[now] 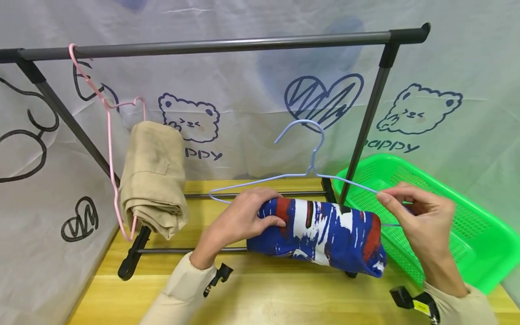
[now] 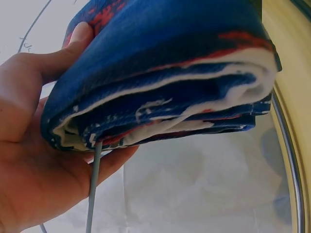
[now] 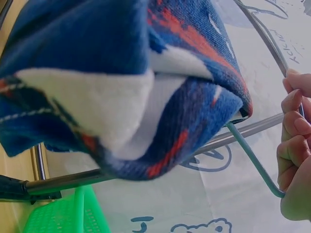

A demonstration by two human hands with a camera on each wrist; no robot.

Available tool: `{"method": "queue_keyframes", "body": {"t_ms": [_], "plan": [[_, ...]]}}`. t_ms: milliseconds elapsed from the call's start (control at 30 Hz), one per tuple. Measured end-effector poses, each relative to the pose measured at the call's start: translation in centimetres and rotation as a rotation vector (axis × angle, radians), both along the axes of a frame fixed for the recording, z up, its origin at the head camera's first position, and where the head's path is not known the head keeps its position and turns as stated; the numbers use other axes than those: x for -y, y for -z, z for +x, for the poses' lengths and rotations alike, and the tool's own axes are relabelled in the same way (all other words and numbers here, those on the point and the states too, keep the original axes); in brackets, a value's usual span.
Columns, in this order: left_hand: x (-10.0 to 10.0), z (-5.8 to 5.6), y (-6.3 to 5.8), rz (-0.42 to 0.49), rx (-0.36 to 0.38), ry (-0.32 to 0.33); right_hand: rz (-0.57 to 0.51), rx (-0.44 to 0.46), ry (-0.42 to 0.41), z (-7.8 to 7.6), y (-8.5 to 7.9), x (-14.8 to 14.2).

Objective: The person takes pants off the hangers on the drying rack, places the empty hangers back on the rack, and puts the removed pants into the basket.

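Observation:
A folded garment [image 1: 321, 230] with blue, white and red patches hangs over the lower bar of a light blue hanger [image 1: 312, 162]. My left hand [image 1: 237, 221] grips the garment's left end, thumb on its front. Layered cloth edges show in the left wrist view, with the hanger wire running into the folds. At the hanger's right end, my right hand [image 1: 426, 216] pinches the wire between thumb and fingers. The garment covers most of the lower bar. The hook points up, apart from the rack's rail.
A dark metal rack [image 1: 227, 45] spans the table [image 1: 260, 293]. On its left, a pink hanger [image 1: 109, 135] carries folded beige trousers [image 1: 154, 176]. A green basket [image 1: 483, 248] stands at the right, beneath my right hand. Behind hangs a white cloth [image 1: 252, 90] with bear drawings.

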State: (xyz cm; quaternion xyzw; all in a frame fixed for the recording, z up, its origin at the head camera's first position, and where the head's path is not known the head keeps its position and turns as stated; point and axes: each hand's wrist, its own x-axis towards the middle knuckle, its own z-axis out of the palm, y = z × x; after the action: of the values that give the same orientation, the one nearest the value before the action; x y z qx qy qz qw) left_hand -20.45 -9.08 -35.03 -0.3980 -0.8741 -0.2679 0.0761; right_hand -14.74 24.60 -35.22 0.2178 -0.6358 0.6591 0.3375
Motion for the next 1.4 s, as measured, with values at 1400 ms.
{"method": "queue_keyframes", "body": {"t_ms": [1400], "plan": [[-1.4, 2.3, -0.8, 0.176, -0.311, -0.038, 0.596, -0.139, 0.2, 0.4, -2.7, 3.5]]}}
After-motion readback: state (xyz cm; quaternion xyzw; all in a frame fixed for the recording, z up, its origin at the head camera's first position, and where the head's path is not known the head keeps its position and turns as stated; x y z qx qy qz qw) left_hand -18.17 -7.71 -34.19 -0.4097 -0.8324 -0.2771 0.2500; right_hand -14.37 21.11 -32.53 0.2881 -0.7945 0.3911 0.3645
